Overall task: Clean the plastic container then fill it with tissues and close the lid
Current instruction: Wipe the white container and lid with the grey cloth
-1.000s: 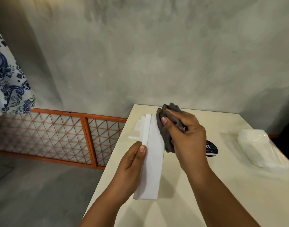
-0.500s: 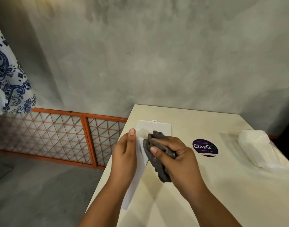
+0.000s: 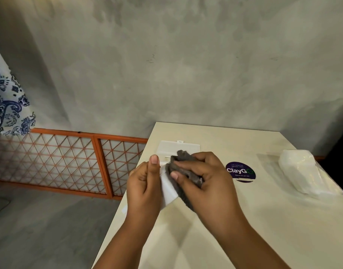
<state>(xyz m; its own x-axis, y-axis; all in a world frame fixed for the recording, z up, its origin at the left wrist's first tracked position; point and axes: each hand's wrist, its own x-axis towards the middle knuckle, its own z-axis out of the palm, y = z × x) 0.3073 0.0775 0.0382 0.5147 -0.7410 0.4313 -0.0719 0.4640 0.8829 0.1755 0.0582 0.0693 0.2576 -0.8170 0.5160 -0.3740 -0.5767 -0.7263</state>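
The cleaning step is in hand: the left hand (image 3: 143, 183) grips the container (image 3: 167, 188), and the right hand (image 3: 203, 175), just beside it, clutches a cloth (image 3: 183, 166) against it. Next, the tissues (image 3: 301, 171), right of both hands, go in.

There is just one camera, and it sits on the person's head. It looks forward and down. The left hand (image 3: 143, 183) and right hand (image 3: 203, 179) are very close, low in the middle of the view. The table (image 3: 264, 220) fills the bottom right. The grey wall (image 3: 186, 65) stands farther back and fills the top. The picture bends at its edges.
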